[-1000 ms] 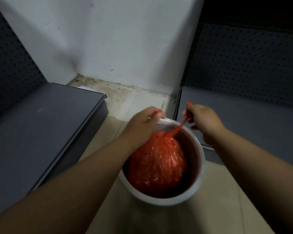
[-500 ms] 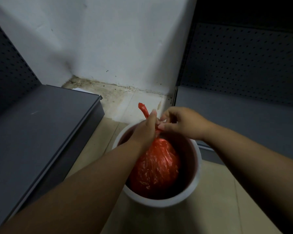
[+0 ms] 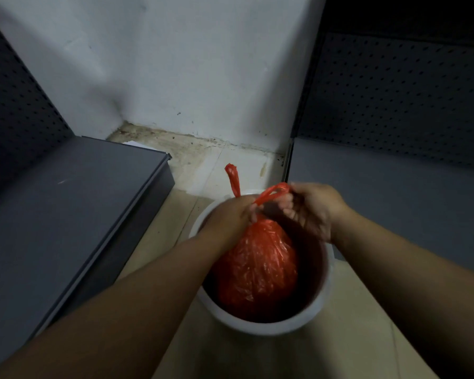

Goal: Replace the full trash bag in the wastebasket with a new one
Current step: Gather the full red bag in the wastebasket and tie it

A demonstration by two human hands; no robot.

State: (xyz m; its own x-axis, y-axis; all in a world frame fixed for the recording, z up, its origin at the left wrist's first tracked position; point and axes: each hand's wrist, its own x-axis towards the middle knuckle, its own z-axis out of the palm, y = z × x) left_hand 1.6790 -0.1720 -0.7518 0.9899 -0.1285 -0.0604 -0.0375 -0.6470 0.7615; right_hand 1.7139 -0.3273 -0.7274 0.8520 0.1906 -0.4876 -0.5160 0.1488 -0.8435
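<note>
Round white plastic wastebasket [image 3: 268, 325] on beige tile floor [image 3: 348, 348], crinkled full red plastic trash bag [image 3: 257, 266] sitting inside it. Left hand [image 3: 230, 217] clenched around the bag's gathered neck at the far rim, one red twisted handle strip [image 3: 232, 179] sticking up above it; right hand [image 3: 311, 207] pinching the other red handle loop [image 3: 274, 193]. Dark grey metal shelves [image 3: 66, 203] either side, stained white wall [image 3: 175, 67] behind.

Looking like a shop corner, grey pegboard-backed shelving [image 3: 394, 99] flanking both frame sides, grimy tiled floor [image 3: 203, 165] showing between.
</note>
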